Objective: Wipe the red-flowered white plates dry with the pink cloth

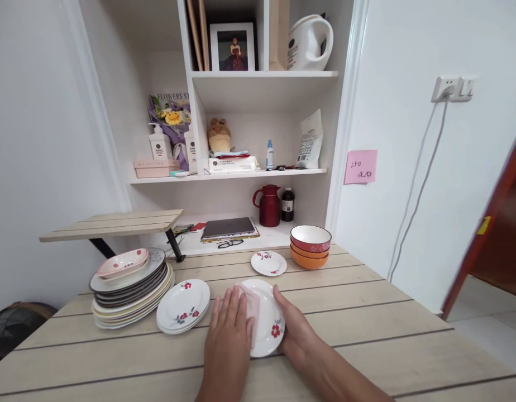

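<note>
Near side and left of the bowl stack (310, 248) on the desk (367, 357), flowered plate (267, 326) is held: left hand (229, 332) flat, fingers almost together, pressing pink cloth (253, 304) against its left part; right hand (297, 330) clasps its right rim, thumb at the edge. Just left of the bowl stack: spare plate (268, 264); well left of it: short plate pile (180, 304), tall plate stack (130, 296).

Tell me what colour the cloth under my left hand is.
The cloth is pale pink, best seen in the head view.
</note>
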`<state>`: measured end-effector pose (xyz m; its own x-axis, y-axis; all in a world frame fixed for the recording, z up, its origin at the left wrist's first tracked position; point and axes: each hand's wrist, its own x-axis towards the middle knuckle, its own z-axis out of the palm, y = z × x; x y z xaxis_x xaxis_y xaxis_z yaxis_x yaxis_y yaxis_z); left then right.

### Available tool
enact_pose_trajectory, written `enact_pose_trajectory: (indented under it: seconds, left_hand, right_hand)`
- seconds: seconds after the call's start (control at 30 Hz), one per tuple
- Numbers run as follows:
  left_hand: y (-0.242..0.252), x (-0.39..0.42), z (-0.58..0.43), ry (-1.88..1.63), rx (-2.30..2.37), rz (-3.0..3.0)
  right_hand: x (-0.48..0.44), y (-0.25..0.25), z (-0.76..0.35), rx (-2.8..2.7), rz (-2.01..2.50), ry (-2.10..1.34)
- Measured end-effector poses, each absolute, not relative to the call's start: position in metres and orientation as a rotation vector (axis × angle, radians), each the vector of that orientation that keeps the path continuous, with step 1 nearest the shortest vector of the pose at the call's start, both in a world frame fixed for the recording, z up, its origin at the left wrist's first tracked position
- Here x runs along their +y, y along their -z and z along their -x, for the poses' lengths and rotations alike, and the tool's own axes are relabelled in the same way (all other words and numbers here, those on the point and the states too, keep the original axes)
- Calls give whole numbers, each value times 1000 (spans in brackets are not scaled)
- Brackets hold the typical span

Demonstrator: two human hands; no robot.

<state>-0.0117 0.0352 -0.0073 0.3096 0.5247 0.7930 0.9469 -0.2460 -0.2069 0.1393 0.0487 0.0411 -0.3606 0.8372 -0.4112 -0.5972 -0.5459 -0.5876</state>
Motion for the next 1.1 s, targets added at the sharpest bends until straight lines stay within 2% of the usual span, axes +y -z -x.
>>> enact_pose_trajectory:
  seconds: [0.23, 0.57, 0.83, 1.1]
  left_hand:
    - [9, 20, -4, 754, -1126, 2084]
    - [10, 11, -8, 778, -1230, 2287]
    - [1, 10, -7, 634, -1040, 2485]
    - [0, 15, 2, 678, -1100, 2300]
  right_hand:
    - [60, -37, -150, -401, 665, -2028]
    - [45, -33, -136, -496, 848, -2019]
    - [51, -34, -146, -437, 787, -2139]
    - [63, -42, -161, -482, 650, -2030]
